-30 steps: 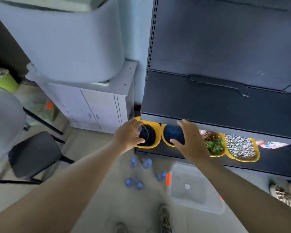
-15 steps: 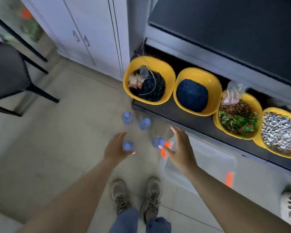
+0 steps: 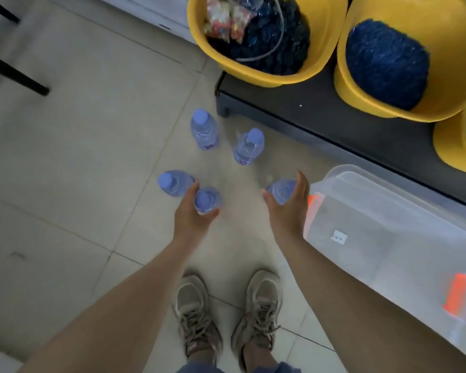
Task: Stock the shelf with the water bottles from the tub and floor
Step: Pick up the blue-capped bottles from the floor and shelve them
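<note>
Five small clear plastic water bottles with blue caps stand on the tiled floor [image 3: 65, 162]; the left hand [image 3: 191, 219] grips one [image 3: 206, 201], the right hand [image 3: 288, 211] grips another [image 3: 280, 191], beside the clear plastic tub [image 3: 388, 211]

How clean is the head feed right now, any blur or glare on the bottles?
Head view: bottles soft with motion blur, light dim and flat, no hard glare; tub hazy; wide-angle bending at the yellow bowls.
</note>
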### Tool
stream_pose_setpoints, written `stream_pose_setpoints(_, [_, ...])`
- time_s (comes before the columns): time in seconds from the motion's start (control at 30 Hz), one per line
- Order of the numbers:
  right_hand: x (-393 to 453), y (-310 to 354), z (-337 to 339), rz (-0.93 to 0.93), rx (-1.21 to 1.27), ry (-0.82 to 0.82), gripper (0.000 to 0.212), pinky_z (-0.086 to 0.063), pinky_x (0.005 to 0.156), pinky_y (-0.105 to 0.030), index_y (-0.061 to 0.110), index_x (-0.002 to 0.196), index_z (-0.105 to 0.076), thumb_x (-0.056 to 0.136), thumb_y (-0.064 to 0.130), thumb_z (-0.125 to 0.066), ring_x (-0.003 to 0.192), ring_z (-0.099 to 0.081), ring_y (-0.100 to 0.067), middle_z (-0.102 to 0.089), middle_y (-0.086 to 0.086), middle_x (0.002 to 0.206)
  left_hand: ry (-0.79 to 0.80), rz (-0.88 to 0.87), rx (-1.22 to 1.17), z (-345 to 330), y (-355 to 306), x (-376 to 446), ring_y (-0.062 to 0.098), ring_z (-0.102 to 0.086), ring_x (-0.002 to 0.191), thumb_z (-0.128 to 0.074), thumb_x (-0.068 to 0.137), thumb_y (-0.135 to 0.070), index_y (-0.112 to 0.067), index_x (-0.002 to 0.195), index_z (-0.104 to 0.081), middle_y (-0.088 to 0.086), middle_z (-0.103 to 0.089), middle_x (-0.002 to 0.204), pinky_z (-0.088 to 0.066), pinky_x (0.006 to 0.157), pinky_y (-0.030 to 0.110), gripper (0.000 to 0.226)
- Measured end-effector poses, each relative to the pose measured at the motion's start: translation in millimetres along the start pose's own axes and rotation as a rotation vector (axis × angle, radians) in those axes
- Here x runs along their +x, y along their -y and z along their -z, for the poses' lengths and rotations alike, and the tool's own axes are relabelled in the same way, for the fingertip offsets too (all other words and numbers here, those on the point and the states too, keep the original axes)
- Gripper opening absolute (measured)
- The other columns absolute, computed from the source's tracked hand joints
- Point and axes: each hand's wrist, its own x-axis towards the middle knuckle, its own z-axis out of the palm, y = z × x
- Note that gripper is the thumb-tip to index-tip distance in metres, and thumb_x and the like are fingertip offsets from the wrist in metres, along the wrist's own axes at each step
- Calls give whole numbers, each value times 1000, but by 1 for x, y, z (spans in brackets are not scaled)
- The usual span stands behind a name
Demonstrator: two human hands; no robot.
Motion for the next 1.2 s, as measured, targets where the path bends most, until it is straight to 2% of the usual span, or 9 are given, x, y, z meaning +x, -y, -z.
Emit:
stream_pose_setpoints(0.13, [18, -14, -3, 35, -18, -137, 71, -30, 106, -26, 9, 139, -37, 79, 18, -73, 128, -40, -24, -41, -8, 141, -42, -13, -22, -11, 11, 9, 8, -49, 112, -74, 77, -13, -16, 136, -43, 0, -54, 132, -29, 85, 10, 66])
stream_pose_setpoints(0.27, [21, -25, -1, -10, -8, -64, 64, -35, 106, -29, 16, 138, -38, 82, 14, -69, 129, -39, -20, -39, -2, 143, -61, 0, -13, -16, 17, 20, 17, -53, 119, -73, 77, -15, -18, 134, -46, -1, -56, 131, -31, 87, 13, 63])
stream_pose_setpoints(0.53, [23, -37, -9, -30, 7, -79, 55, -37, 94, -19, 14, 128, -49, 77, 7, -70, 121, -47, -21, -49, -4, 135, -91, -28, -37, -20, 22, 21, 6, -50, 107, -78, 72, -8, -17, 128, -53, -4, -58, 122, -29, 84, 6, 62])
stream_pose_setpoints(0.63, [23, -43, -7, 17, 0, -31, 44, -37, 94, -16, 8, 117, -58, 75, 3, -72, 121, -49, -20, -52, -5, 134, -99, -44, -23, -17, 21, 22, 11, -54, 109, -78, 72, -10, -17, 127, -55, -1, -60, 124, -30, 82, 5, 60])
stream_pose_setpoints(0.77, [25, -46, -4, 174, -46, 18, 43, -32, 90, -2, 3, 108, -63, 68, 0, -77, 109, -52, -13, -58, -9, 123, -104, -51, -39, -17, 19, 22, 6, -51, 101, -76, 73, -7, -16, 125, -57, 1, -62, 121, -29, 76, 3, 56])
stream_pose_setpoints(0.83, [26, -47, -3, 246, -53, 58, 42, -37, 92, -11, 3, 107, -63, 67, 0, -78, 107, -49, -7, -60, -9, 119, -106, -59, -37, -17, 20, 22, 5, -50, 100, -77, 73, -8, -17, 124, -57, -3, -61, 117, -29, 76, 3, 56])
stream_pose_setpoints(0.93, [29, -49, -2, 226, -47, 144, 42, -36, 94, -6, 8, 112, -61, 72, 5, -76, 114, -51, -9, -60, -3, 121, -103, -59, -32, -16, 22, 22, 5, -50, 101, -77, 73, -8, -17, 125, -56, -10, -56, 109, -29, 76, 4, 57])
stream_pose_setpoints(1.07, [33, -45, 1, 196, -28, 189, 40, -36, 86, 1, 12, 112, -61, 74, 12, -76, 102, -54, -6, -61, 6, 113, -95, -50, -47, -14, 22, 19, 5, -51, 98, -77, 72, -10, -17, 122, -58, -11, -55, 106, -29, 75, 4, 54])
stream_pose_setpoints(1.2, [23, -27, 17, 90, 10, 193, 38, -46, 91, -20, 18, 109, -62, 74, 19, -77, 99, -58, -10, -62, 10, 105, -66, -19, -43, -3, 10, 2, 5, -50, 98, -78, 72, -16, -18, 122, -57, -9, -56, 105, -30, 76, 7, 54])
